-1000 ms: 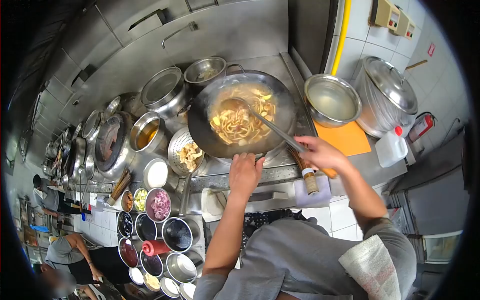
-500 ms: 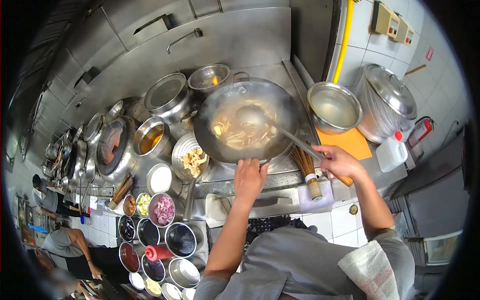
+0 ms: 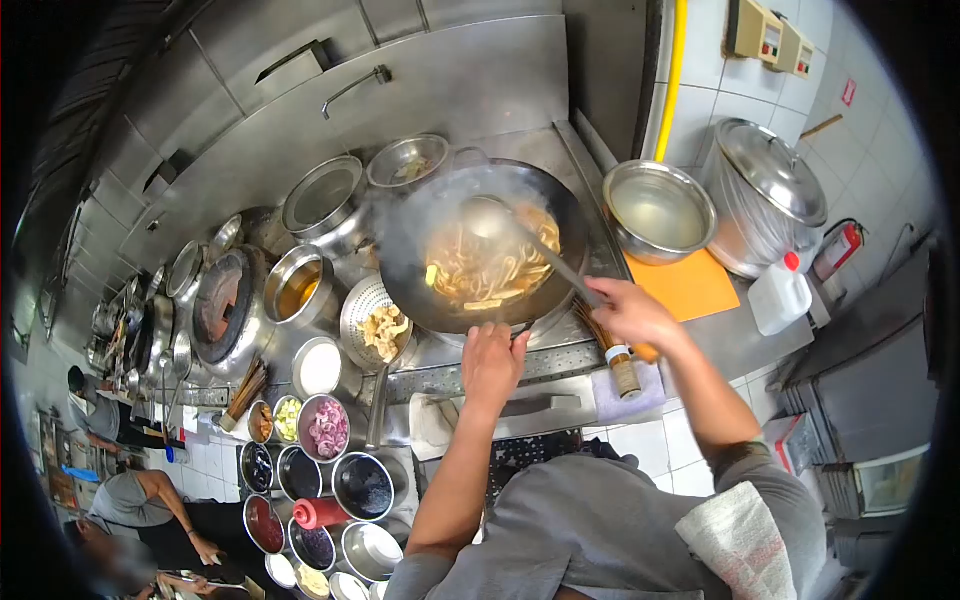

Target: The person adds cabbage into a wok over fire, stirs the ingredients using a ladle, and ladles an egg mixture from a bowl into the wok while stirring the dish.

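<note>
A large dark wok (image 3: 566, 205) stands on the range, steaming. Brown broth-coated strips, perhaps noodles, lie in it (image 3: 480, 268) with a pale green piece at the left. My left hand (image 3: 492, 368) is closed at the wok's near edge, on its handle; the grip is partly hidden under the fingers. In my right hand (image 3: 634, 314) is the long shaft of a ladle (image 3: 553, 260), its wooden end showing below the fist. The ladle's round bowl is over the far half of the food, blurred by steam.
Left of the wok sit a perforated strainer (image 3: 352, 322) with fried pieces and a pot of amber liquid (image 3: 296, 285). Several ingredient tins, one with chopped onion (image 3: 324, 428), stand nearer. A bamboo brush (image 3: 622, 372) and steel bowl (image 3: 660, 212) are at right. Co-workers stand far left.
My right hand has moved left and forward with the ladle, whose bowl has shifted toward the wok's far side. Steam thickens at the left. The flame by the back pan no longer shows.
</note>
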### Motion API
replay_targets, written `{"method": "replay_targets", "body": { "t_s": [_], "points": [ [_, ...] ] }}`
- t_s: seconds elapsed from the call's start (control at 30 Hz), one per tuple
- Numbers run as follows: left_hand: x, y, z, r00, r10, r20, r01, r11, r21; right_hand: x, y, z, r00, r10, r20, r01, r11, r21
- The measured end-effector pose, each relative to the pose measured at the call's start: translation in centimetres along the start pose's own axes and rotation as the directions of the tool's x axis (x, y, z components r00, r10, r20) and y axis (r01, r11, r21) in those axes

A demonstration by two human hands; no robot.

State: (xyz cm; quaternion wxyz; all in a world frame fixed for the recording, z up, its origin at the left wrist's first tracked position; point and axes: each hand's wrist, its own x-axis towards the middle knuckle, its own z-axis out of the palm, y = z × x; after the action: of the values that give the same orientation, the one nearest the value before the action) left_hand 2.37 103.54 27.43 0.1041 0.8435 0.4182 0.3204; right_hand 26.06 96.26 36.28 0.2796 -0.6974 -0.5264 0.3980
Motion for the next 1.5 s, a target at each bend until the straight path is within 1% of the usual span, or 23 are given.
{"method": "replay_targets", "body": {
  "t_s": [0.03,0.1,0.2,0.3,0.33,0.37,0.43,0.47,0.57,0.67,0.77,0.8,0.83,0.9,1.0,1.1,1.13,1.23,1.27,1.3,1.37,1.4,1.5],
  "points": [
    [-0.1,0.1,0.1,1.000,-0.006,0.002,0.006,1.000,0.002,1.1,0.8,1.5,0.997,-0.065,-0.033,0.064,0.998,-0.013],
    [-0.2,0.0,-0.3,1.000,-0.004,0.008,0.004,1.000,0.018,1.3,3.0,2.5,0.979,-0.203,-0.031,0.201,0.978,-0.049],
    [-0.3,0.0,-0.6,1.000,0.002,0.001,-0.002,1.000,0.027,-2.4,3.0,-2.5,0.984,0.018,0.177,-0.041,0.991,0.131],
    [-0.7,-0.2,-0.5,1.000,0.005,0.004,-0.005,1.000,0.026,-2.0,2.9,-3.8,0.992,0.062,0.114,-0.068,0.996,0.049],
    [-0.8,-0.2,-0.4,1.000,0.003,0.011,-0.004,1.000,0.029,-1.3,2.3,-2.7,0.999,0.026,0.028,-0.025,0.999,-0.039],
    [-0.7,0.0,-0.2,1.000,0.004,0.014,-0.004,1.000,0.031,-0.3,1.8,-1.5,1.000,0.001,-0.010,-0.002,0.999,-0.047],
    [-0.4,0.5,-0.3,1.000,-0.010,0.025,0.009,0.999,0.032,1.3,2.1,1.2,0.997,-0.066,-0.029,0.067,0.998,0.021],
    [-0.6,0.5,-0.6,0.999,-0.023,0.036,0.021,0.999,0.040,1.4,3.0,1.6,0.992,-0.124,-0.006,0.123,0.992,-0.038],
    [-0.4,0.0,-0.6,1.000,0.004,-0.004,-0.004,1.000,0.018,-2.2,3.1,-2.8,0.983,0.079,0.168,-0.098,0.989,0.111],
    [-0.2,-0.2,-0.6,1.000,0.011,-0.010,-0.011,1.000,-0.002,-2.2,3.6,-4.9,0.992,0.058,0.108,-0.051,0.996,-0.068],
    [0.5,-0.3,-0.3,1.000,0.005,-0.001,-0.005,1.000,-0.020,0.6,2.9,-0.8,0.999,-0.034,-0.022,0.031,0.993,-0.116],
    [0.8,-0.3,-0.3,1.000,0.018,-0.010,-0.018,1.000,-0.020,1.3,3.1,0.7,0.991,-0.127,-0.036,0.124,0.989,-0.076],
    [1.0,-0.5,-0.2,0.999,0.028,-0.019,-0.028,0.999,-0.016,1.3,3.0,1.2,0.995,-0.102,0.002,0.102,0.990,-0.099],
    [1.8,-1.1,-0.2,0.999,0.042,-0.032,-0.042,0.999,-0.017,1.2,4.1,-0.2,0.992,-0.048,0.119,0.022,0.978,0.206],
    [2.4,-1.4,0.3,0.999,0.023,-0.028,-0.024,0.999,-0.036,0.6,4.6,-3.4,0.981,0.021,0.193,-0.074,0.959,0.272],
    [2.4,-1.2,0.7,1.000,-0.013,0.010,0.013,0.999,-0.035,1.7,3.6,-2.4,0.999,0.007,-0.047,-0.004,0.998,0.060],
    [2.5,-1.1,0.7,1.000,-0.016,0.013,0.016,0.999,-0.030,2.5,3.4,-2.1,0.994,-0.049,-0.099,0.049,0.999,-0.001],
    [3.2,-0.9,0.6,1.000,-0.016,-0.001,0.016,1.000,-0.024,5.8,5.3,-0.1,0.981,-0.133,-0.139,0.118,0.987,-0.111],
    [3.4,-0.9,0.5,1.000,-0.016,-0.010,0.016,1.000,-0.025,5.3,3.5,0.1,0.999,-0.016,-0.036,0.017,1.000,0.025],
    [3.4,-0.9,0.5,1.000,-0.020,-0.001,0.020,1.000,-0.023,5.4,3.7,0.1,0.999,0.029,0.037,-0.037,0.976,0.215],
    [3.4,-0.9,0.5,0.999,-0.030,0.012,0.031,0.999,-0.024,6.0,4.0,-0.1,0.976,0.075,0.203,-0.176,0.821,0.543],
    [3.5,-1.0,0.5,1.000,-0.025,0.007,0.025,1.000,-0.018,5.9,4.1,-0.6,0.969,0.060,0.239,-0.204,0.736,0.646],
    [3.5,-1.1,0.7,1.000,-0.024,0.003,0.024,1.000,-0.007,5.8,4.7,-1.2,0.977,-0.023,0.212,-0.110,0.797,0.594]
  ]
}}
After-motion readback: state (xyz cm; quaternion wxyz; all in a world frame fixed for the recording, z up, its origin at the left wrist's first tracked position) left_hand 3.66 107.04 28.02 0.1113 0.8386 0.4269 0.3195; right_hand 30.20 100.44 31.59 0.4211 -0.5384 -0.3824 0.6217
